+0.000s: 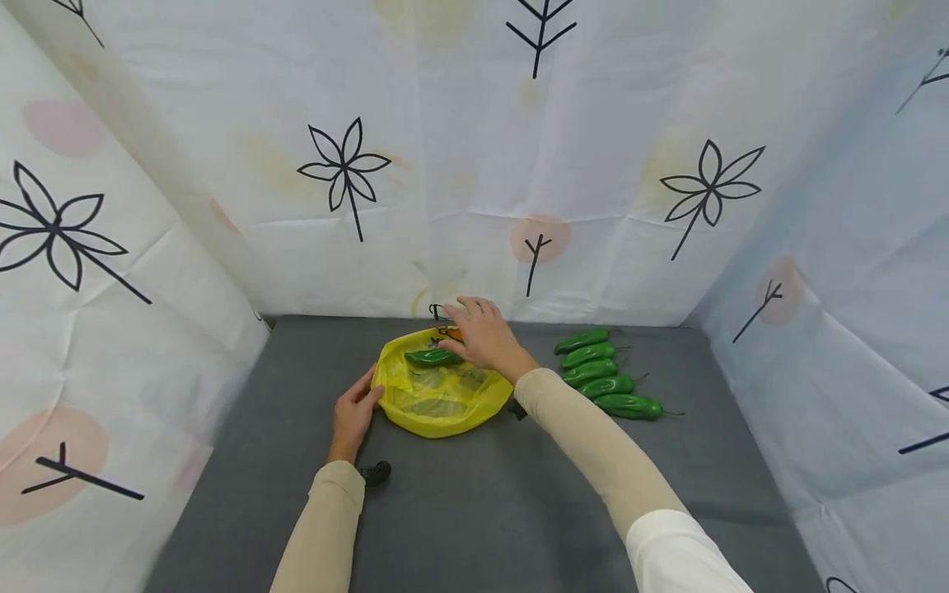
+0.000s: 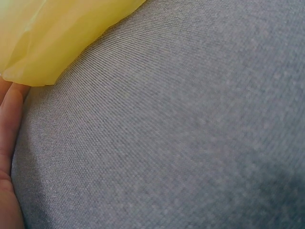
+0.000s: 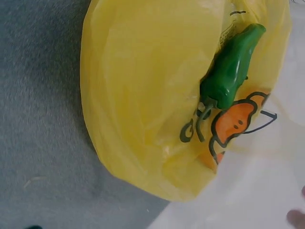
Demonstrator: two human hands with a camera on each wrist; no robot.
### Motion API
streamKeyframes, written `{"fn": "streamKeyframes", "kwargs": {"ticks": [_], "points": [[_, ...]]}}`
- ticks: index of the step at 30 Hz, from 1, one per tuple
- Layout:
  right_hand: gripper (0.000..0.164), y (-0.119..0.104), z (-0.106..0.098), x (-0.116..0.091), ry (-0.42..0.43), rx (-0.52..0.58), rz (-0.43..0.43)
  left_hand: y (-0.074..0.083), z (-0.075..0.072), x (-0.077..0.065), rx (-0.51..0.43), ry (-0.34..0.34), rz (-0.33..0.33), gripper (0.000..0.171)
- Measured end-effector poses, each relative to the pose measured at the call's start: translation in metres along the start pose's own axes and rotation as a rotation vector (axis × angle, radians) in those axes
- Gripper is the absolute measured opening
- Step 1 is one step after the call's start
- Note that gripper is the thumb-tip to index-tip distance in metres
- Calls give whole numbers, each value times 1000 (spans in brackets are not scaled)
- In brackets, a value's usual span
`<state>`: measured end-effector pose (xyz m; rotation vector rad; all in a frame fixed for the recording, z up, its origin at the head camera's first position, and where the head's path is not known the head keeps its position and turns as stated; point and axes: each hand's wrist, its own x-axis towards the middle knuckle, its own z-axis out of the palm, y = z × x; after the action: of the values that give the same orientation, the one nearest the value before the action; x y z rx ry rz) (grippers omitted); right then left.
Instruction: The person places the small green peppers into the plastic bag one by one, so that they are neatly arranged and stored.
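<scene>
A yellow plastic bag lies spread open on the grey table, with one green pepper inside it near the back. In the right wrist view the pepper shows its curved stem beside an orange cartoon print. My left hand holds the bag's left edge, thumb in front; the left wrist view shows only part of the hand, by the bag's yellow film. Above the bag's back right side is my right hand, fingers extended and holding nothing. Its fingertips appear apart from the pepper.
Several green peppers lie in a slanting row on the table, right of the bag, stems pointing right. White patterned cloth rises behind the table and on both sides. A small black object sits by the left wrist.
</scene>
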<state>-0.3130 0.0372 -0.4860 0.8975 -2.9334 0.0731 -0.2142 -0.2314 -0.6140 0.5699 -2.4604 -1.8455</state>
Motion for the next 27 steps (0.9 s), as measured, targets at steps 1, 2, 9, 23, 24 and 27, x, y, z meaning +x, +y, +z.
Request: {"fn": "streamKeyframes", "kwargs": {"ticks": [1,2,9,23,24,27], "points": [[77,0,-1,-1,-1,-4,12,-1,0,0,0,1,0,49],[78,0,-2,-2,-4,-18,25,-1,0,1,-1,2,-1,49],[82,1,-6,-9,-32,-31,101,-4,-1,3,-13,-15,-3,50],[86,10,-5,-32,-67,-12,192,-4,-2,3,-27,-17,7,51],[87,11,-3,-34,-68,-18,196,-4,-2,3,-35,-16,5,50],[87,14,0,-40,-61,-11,206,-3,-2,2,-49,-5,6,49]]}}
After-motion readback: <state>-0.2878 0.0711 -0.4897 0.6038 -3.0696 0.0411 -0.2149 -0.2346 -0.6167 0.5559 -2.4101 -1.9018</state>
